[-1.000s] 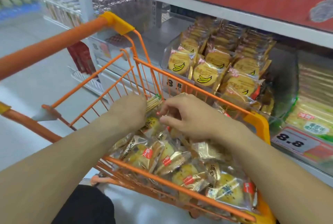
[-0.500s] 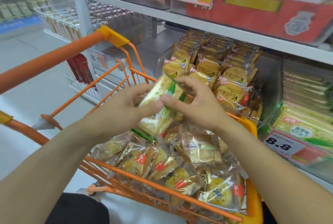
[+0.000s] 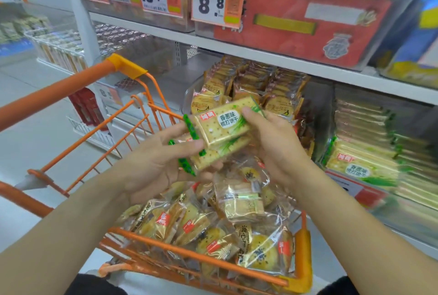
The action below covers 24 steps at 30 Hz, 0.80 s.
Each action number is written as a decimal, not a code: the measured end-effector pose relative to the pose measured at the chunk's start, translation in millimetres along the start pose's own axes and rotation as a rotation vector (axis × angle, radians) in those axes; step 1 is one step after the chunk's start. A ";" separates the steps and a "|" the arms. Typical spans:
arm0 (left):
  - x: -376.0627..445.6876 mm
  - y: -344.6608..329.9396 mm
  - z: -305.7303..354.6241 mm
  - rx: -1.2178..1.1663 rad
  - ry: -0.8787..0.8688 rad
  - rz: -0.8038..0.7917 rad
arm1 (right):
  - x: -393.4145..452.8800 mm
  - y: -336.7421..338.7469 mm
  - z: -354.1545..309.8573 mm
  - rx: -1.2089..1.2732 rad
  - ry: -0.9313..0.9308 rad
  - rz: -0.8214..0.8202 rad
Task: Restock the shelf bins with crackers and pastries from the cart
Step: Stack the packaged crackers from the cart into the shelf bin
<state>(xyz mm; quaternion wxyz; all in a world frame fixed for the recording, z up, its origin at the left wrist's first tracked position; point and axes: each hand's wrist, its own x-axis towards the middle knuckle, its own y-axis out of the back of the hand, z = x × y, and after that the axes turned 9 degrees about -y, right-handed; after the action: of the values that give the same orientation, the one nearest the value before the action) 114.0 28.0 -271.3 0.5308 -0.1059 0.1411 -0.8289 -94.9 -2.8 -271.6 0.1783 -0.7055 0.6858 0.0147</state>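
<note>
Fingers of both hands, left hand [image 3: 154, 164] and right hand [image 3: 275, 150], are pinching stacked cracker packs [image 3: 222, 128] above the cart [image 3: 208, 259]; their long axis is pointing right toward the matching bin [image 3: 362, 169], nearer the right hand.

Bare forearms and hands [image 3: 154, 164], no sleeves; dark clothing [image 3: 94, 285] at the bottom edge.

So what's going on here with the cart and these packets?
A person is restocking a shop shelf. Both hands, left hand and right hand, hold green-trimmed cracker packets above the orange cart, which is full of wrapped pastries. Matching crackers fill the shelf bin to the right; nothing has been placed yet.
</note>
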 end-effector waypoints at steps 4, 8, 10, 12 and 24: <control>11.6 -10.7 -10.9 -0.019 -0.079 0.163 | -2.9 26.3 -5.3 -0.086 -0.040 0.066; 22.2 -23.5 -17.6 -0.085 -0.108 0.096 | -16.4 45.3 -12.4 -0.148 -0.008 0.103; 26.6 -36.4 -22.6 -0.127 -0.112 -0.063 | -22.4 53.5 -12.2 -0.199 0.061 0.178; 32.5 -56.3 -27.6 -0.148 -0.107 -0.123 | -28.3 61.6 -11.8 -0.251 0.103 0.216; 80.0 -137.1 -32.6 0.547 -0.206 -0.056 | -79.1 177.7 -52.4 -0.952 0.346 0.260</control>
<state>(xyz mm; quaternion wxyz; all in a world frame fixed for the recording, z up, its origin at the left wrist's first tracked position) -46.3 13.5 -252.3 0.5280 -0.0463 -0.1454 -0.8354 -284.1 59.8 -242.6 -0.2814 -0.6096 0.7045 0.2301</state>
